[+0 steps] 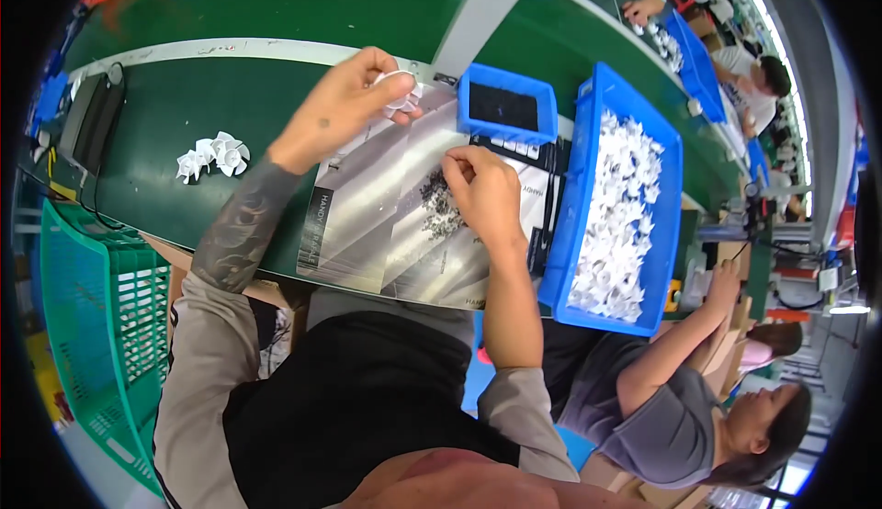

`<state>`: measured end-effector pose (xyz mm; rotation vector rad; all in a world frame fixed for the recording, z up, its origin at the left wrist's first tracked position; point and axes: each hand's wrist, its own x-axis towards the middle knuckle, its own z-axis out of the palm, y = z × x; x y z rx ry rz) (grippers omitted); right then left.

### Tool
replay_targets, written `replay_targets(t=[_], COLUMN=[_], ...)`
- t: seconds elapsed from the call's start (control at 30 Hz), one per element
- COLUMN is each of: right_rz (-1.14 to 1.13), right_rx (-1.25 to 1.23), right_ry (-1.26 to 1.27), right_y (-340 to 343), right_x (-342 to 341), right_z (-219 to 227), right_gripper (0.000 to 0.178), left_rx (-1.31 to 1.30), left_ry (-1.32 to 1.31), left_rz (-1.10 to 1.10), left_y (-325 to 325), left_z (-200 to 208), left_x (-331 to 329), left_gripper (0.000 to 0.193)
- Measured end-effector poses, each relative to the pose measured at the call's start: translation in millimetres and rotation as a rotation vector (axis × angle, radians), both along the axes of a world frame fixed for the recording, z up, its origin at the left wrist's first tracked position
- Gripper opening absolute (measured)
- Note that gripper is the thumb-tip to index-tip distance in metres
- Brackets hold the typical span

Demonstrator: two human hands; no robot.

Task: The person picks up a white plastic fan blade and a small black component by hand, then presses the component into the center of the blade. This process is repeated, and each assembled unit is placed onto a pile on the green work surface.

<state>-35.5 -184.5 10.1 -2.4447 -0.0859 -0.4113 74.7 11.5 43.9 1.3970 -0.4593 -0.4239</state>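
The left hand (344, 96) grips a white, finned plastic piece (406, 96) above a glossy grey printed sheet (363, 224). Apart, the right hand (489, 195) curls, contents indiscernible, beside small dark bits (441, 222), presumably centred for reach.

I've got bright, mostly even light, lit tube (850, 310) at far right; white parts (614, 224) right of centre near blown out; pale streaks on sheet (367, 206), can't tell glare from print; black fisheye corners, bent edges, rim soft
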Motion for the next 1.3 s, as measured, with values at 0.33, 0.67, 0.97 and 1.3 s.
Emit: replay_targets(t=[0.33,0.67,0.97,1.3], right_rz=[-0.225,-0.192,-0.178,-0.077], right_rx=[-0.444,-0.483,-0.310,-0.286], right_ry=[0.221,0.335,0.368,0.366], right_y=[49.0,56.2,48.7,48.1], right_x=[74.3,65.1,61.3,37.1], right_z=[14.2,-4.2,3.4,8.2], right_gripper=[0.016,0.021,0.030,0.031], left_rx=[-0.113,-0.206,-0.175,-0.282], left_ry=[0.124,0.129,0.128,0.268], left_rz=[0.322,0.318,0.266,0.218], left_y=[7.6,3.1,2.1,-3.9], left_z=[-35.2,-43.6,-48.2,-47.7], left_x=[18.9,15.5,18.3,10.2], left_gripper=[0.032,0.026,0.028,0.035])
